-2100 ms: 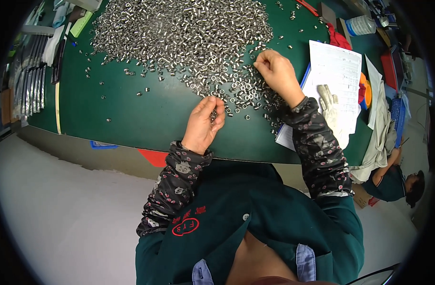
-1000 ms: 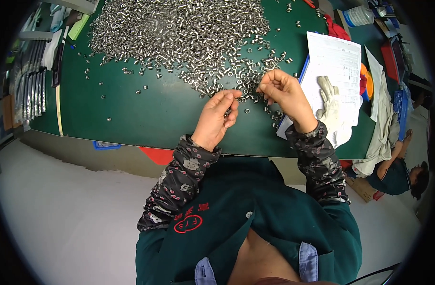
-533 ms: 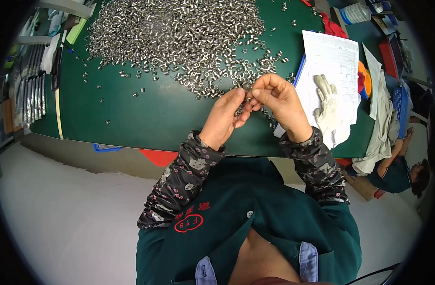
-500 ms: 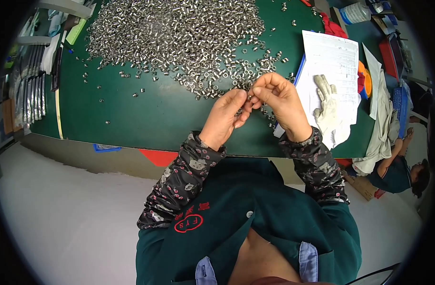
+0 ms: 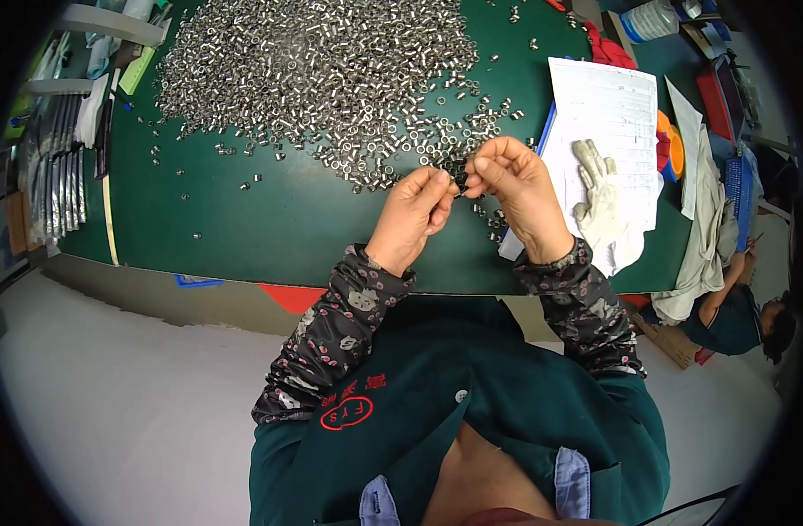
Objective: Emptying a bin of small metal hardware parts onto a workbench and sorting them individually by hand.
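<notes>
Apparently pinching small metal rings (image 5: 460, 179) with left hand (image 5: 413, 216) and right hand (image 5: 526, 195).
Held close together over the table (image 5: 243, 254), beside the heap (image 5: 322, 79), probably for easy reach.

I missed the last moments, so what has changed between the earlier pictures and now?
The left hand moved right; the right hand drew back toward it. They now nearly meet; whether either took or released anything is hard to tell. The pile, glove and papers stayed put.
</notes>
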Available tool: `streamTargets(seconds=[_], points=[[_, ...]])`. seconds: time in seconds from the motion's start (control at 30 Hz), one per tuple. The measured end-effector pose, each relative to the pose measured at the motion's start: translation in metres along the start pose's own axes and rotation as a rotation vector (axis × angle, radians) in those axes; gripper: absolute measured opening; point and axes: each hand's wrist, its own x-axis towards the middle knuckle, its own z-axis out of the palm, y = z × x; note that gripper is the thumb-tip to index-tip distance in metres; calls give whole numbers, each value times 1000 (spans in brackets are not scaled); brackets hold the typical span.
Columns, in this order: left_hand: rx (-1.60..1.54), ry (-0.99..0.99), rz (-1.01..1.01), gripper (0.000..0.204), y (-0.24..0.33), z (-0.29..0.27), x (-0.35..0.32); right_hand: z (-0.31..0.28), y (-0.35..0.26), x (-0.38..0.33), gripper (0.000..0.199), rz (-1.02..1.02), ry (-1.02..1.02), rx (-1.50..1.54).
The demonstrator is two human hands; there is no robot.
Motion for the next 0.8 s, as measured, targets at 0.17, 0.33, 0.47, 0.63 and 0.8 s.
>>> streamTargets(seconds=[0.17,0.33,0.47,0.63,0.8], points=[[-2,-21,-57,20,3,5,2,-16,0,9,5,-6,68,22],[43,149,-106,27,1,-6,8,-23,-8,8,5,80,-20,-34],[9,158,-93,32,2,-1,8,-21,-12,-1,6,134,-134,2],[-7,8,-70,29,4,15,5,-16,-11,-11,6,149,-214,2],[38,-38,-7,18,0,15,6,-11,-22,-14,4,167,-221,-120]])
